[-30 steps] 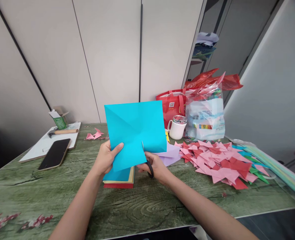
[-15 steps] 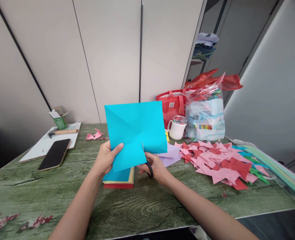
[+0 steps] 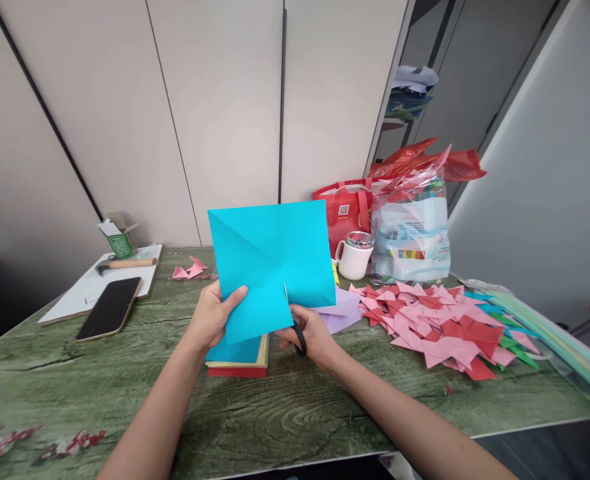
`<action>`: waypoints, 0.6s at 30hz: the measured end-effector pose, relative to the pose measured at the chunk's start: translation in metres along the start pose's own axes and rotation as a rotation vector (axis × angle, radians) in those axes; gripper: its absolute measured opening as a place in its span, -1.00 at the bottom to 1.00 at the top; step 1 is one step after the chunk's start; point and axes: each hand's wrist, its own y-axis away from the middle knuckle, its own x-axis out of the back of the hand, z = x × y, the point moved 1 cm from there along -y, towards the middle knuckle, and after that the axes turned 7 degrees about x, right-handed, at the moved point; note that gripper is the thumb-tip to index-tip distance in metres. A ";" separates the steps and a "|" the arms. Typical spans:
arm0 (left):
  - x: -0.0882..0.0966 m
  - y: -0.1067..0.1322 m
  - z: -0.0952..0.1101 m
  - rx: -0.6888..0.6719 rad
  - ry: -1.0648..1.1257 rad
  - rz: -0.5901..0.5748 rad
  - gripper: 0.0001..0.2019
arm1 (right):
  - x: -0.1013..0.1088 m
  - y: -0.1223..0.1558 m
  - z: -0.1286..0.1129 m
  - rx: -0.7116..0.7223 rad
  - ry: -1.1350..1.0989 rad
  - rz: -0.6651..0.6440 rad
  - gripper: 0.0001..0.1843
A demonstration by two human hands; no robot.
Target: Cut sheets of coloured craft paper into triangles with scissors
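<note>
My left hand (image 3: 215,318) pinches the lower left corner of a creased turquoise paper square (image 3: 269,260), holding it upright above the table. My right hand (image 3: 313,333) grips black-handled scissors (image 3: 296,328), whose blades have entered the paper's lower edge along a fold line. Under the paper lies a stack of coloured paper sheets (image 3: 239,357) with a turquoise sheet on top.
A green wood-grain table (image 3: 255,413) carries a heap of pink and red paper triangles (image 3: 435,327), purple sheets (image 3: 342,310), a white mug (image 3: 353,257), a red bag (image 3: 342,210), a plastic bag (image 3: 415,227), a phone (image 3: 109,308), a white board (image 3: 75,300) and a hammer (image 3: 125,264).
</note>
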 end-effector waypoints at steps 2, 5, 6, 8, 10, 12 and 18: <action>0.000 0.000 0.000 0.001 0.001 -0.008 -0.53 | 0.000 0.000 0.001 0.006 -0.009 -0.004 -0.60; 0.001 0.000 0.000 -0.005 0.000 -0.017 -0.53 | 0.000 0.000 0.002 0.042 -0.031 -0.010 -0.59; 0.001 0.000 0.001 -0.009 -0.002 -0.013 -0.54 | -0.001 0.001 0.002 0.056 -0.035 -0.011 -0.58; 0.001 0.001 0.001 -0.016 -0.005 0.000 -0.56 | -0.002 0.001 0.000 0.074 -0.034 -0.012 -0.57; 0.001 0.001 0.001 -0.025 0.002 0.007 -0.57 | -0.003 0.002 -0.002 0.076 -0.035 -0.010 -0.55; 0.002 0.001 0.001 -0.032 0.017 0.004 -0.58 | -0.004 0.003 -0.003 0.077 -0.036 -0.005 -0.54; 0.001 0.001 0.001 -0.045 0.031 -0.011 -0.63 | -0.004 0.003 -0.001 0.149 -0.021 -0.002 -0.61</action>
